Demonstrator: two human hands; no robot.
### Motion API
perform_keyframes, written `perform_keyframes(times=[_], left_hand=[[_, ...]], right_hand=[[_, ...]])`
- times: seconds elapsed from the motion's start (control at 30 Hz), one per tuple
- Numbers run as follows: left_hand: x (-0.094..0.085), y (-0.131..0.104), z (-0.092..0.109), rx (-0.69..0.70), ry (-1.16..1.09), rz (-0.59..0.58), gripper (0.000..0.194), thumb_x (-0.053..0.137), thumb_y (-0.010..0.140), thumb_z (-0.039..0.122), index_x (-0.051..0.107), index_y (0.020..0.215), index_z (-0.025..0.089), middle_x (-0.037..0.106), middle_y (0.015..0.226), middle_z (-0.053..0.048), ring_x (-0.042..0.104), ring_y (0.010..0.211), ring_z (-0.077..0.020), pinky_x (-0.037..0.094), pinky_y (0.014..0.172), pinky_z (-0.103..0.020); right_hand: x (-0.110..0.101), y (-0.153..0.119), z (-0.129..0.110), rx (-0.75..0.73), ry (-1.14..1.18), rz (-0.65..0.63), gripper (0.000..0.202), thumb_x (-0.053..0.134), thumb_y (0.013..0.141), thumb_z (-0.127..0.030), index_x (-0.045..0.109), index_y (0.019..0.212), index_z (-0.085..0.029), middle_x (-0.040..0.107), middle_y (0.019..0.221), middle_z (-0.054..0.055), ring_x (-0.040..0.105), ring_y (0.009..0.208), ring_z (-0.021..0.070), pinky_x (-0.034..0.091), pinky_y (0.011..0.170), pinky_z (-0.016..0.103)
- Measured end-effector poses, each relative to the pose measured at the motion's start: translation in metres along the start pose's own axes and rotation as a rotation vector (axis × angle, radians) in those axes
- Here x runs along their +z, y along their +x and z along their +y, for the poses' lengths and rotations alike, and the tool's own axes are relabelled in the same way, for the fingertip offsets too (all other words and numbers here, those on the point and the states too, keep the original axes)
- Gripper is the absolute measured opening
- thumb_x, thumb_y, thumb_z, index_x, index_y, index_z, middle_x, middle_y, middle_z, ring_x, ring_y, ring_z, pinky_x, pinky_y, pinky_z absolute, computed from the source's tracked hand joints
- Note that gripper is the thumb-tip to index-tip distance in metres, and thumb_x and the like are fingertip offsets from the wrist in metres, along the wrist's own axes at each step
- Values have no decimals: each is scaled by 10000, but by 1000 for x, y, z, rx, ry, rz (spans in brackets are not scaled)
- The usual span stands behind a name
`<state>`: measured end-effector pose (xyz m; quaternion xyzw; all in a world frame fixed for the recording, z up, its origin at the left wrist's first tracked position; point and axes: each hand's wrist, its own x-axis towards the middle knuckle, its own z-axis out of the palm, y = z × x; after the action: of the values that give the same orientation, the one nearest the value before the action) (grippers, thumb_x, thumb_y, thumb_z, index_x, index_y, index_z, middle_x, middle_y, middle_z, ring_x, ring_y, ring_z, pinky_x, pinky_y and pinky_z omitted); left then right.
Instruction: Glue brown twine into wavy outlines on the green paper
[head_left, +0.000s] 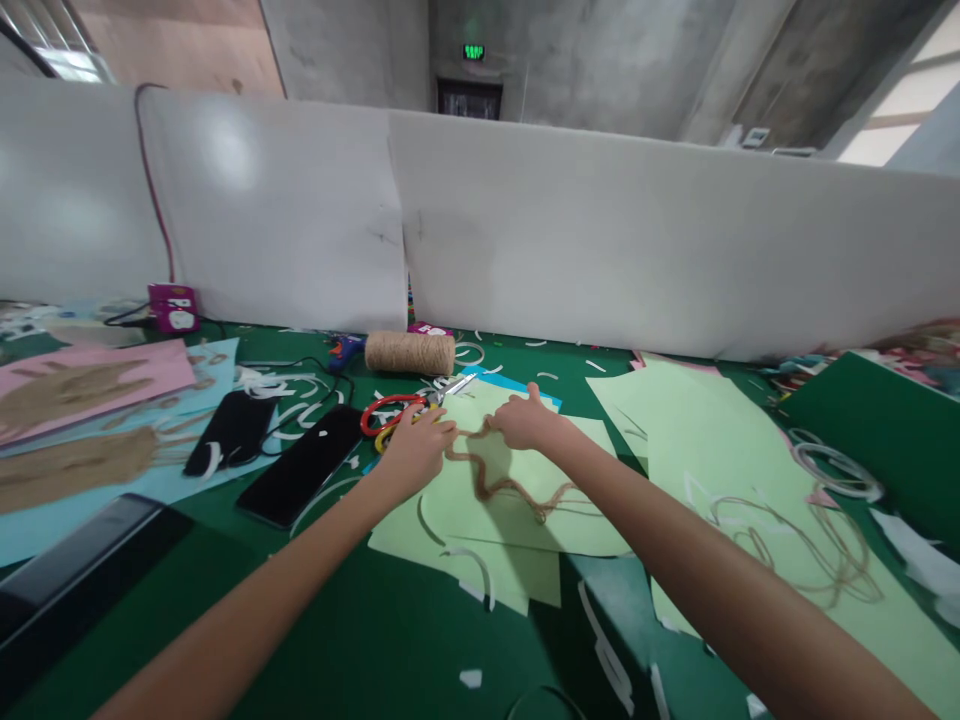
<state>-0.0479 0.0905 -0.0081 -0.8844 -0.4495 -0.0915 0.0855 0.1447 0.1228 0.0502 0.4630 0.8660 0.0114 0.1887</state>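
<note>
Hidden: the fingertips' contact (whether the fingers pinch, I cannot tell).
Left hand: fingers narrow, at the cord, covering part of the scissors.
Right hand: fingers bent, also at the cord.
Brown cord: fuzzy, wavy, over green paper.

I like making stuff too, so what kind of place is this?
It looks like a craft work area, maybe a classroom or workshop. There's a roll of twine, scissors with red and yellow handles, and paper scraps scattered on a green tabletop.
</note>
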Motion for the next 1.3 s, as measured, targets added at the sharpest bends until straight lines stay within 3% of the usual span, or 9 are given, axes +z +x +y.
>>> perform_keyframes(times=[0.23, 0.5, 0.57, 0.67, 0.8, 1.03, 1.17, 1.23, 1.3], left_hand=[[5, -10, -10, 31, -4, -6, 512, 385, 697, -57, 597, 1083, 204, 626, 1200, -13, 428, 1254, -234, 274, 1012, -474], [2, -17, -5, 104, 16, 71, 479, 410, 684, -67, 602, 1051, 173, 645, 1145, -50, 458, 1214, -272, 280, 1005, -482], [-2, -18, -1, 108, 15, 102, 447, 412, 707, -60, 602, 1042, 165, 650, 1116, -67, 462, 1196, -282, 262, 1009, -504], [-10, -18, 10, 136, 2, 141, 370, 427, 760, -20, 603, 1025, 167, 639, 1103, -74, 470, 1156, -270, 246, 1021, -497], [-14, -17, 32, 251, -184, 137, 285, 451, 822, 52, 595, 1007, 214, 632, 1042, -36, 502, 1043, -210, 322, 964, -411], [-7, -15, 50, 255, -370, 45, 179, 423, 886, 130, 589, 933, 176, 582, 931, -62, 497, 914, -200, 386, 848, -358], [-5, -16, 47, 259, -378, 40, 165, 437, 889, 136, 592, 927, 178, 567, 925, -58, 496, 908, -195, 389, 864, -359], [-4, -17, 46, 258, -367, 55, 162, 436, 890, 137, 589, 924, 177, 565, 924, -58, 498, 907, -194, 389, 873, -364], [-4, -17, 46, 254, -350, 61, 160, 432, 892, 137, 587, 893, 179, 560, 907, -55, 498, 895, -193, 389, 871, -366]], right_hand=[[7, 1, -9, 45, 8, 15, 353, 494, 800, -93, 626, 1116, -176, 656, 995, 141, 503, 1085, 295, 122, 977, 590], [8, 3, 0, 71, 131, 6, 305, 507, 837, -117, 648, 1076, -242, 678, 948, 82, 552, 1054, 277, 210, 965, 585], [10, 6, 4, 108, 184, 17, 231, 514, 892, -207, 619, 1097, -206, 645, 1029, 73, 573, 1016, 242, 345, 938, 530], [16, 13, 11, 164, 269, 43, 324, 537, 905, -340, 540, 1176, -163, 561, 1173, 82, 577, 992, 205, 495, 834, 418], [21, 23, 18, 208, 370, 47, 325, 542, 902, -337, 539, 1181, -170, 552, 1190, 81, 576, 988, 200, 504, 821, 401], [19, 33, 20, 256, 464, 69, 342, 546, 900, -348, 529, 1188, -165, 552, 1185, 81, 579, 985, 200, 506, 823, 407], [14, 17, 11, 231, 479, 173, 237, 480, 924, -251, 593, 1123, -188, 589, 1149, 75, 561, 1019, 216, 463, 834, 399], [14, -1, 3, 197, 481, 267, 331, 363, 912, -114, 641, 1056, -222, 616, 1121, 66, 510, 1097, 232, 384, 852, 385], [18, -25, -6, 147, 485, 341, 359, 340, 896, -93, 637, 1042, -233, 620, 1099, 57, 499, 1082, 212, 335, 853, 361]])
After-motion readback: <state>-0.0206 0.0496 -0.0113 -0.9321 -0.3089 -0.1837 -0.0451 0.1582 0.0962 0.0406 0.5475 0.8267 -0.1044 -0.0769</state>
